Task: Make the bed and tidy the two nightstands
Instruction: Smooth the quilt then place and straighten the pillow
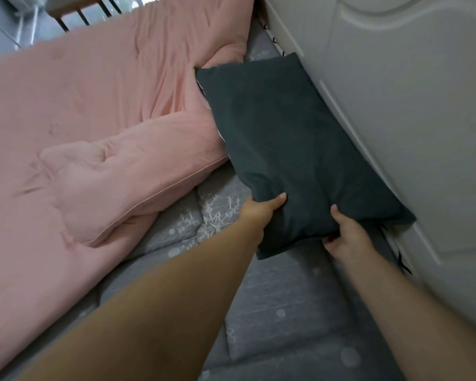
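A dark teal pillow (283, 149) lies at the head of the bed, its long side against the white headboard (412, 105). My left hand (259, 213) grips its near left edge, thumb on top. My right hand (346, 235) holds the near right corner, fingers curled under it. A pink quilt (88, 119) is spread over the left of the bed, with its near edge folded back in a thick roll. The grey sheet (283, 312) with white snowflake and dot print shows beneath my arms.
Beyond the far edge of the bed stand dark chair or table legs (80, 16) on a grey floor. The headboard runs along the whole right side. No nightstand is in view.
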